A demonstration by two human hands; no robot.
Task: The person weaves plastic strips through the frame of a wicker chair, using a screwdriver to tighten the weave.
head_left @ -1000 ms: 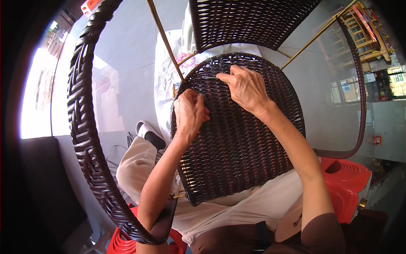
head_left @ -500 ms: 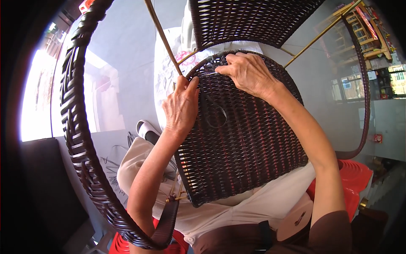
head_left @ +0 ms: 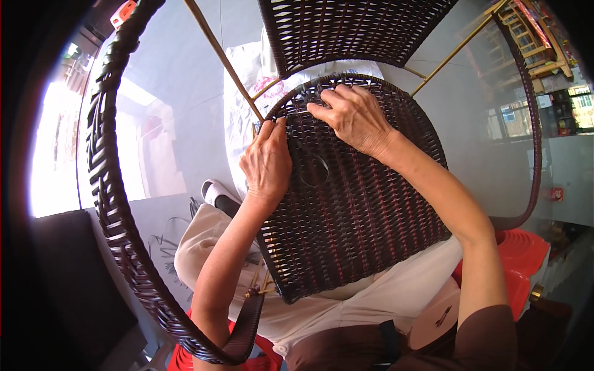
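Note:
A dark brown woven chair seat [head_left: 365,210] tilts across my lap, its rounded end away from me. My left hand [head_left: 267,164] grips the left edge of the seat near a metal rod, fingertips bent over the rim. Over the far part of the seat, my right hand [head_left: 360,120] is closed, thumb and forefinger pinching a thin weaving strand [head_left: 298,112] that runs left toward my left fingertips. A loose loop of strand [head_left: 327,168] lies on the weave below. The right hand's other fingers are curled, and what lies under them is hidden.
The woven backrest [head_left: 352,34] stands beyond the seat. A thick braided armrest [head_left: 117,204] curves along the left, a thinner one [head_left: 537,136] along the right. Bare rods [head_left: 223,55] join the frame. Red plastic stools [head_left: 516,253] and a white sheet [head_left: 238,123] are around me.
My right hand has shifted slightly left and down, and the strand loop looks smaller. My left hand stays at the seat's edge. The view has shifted a little against the chair.

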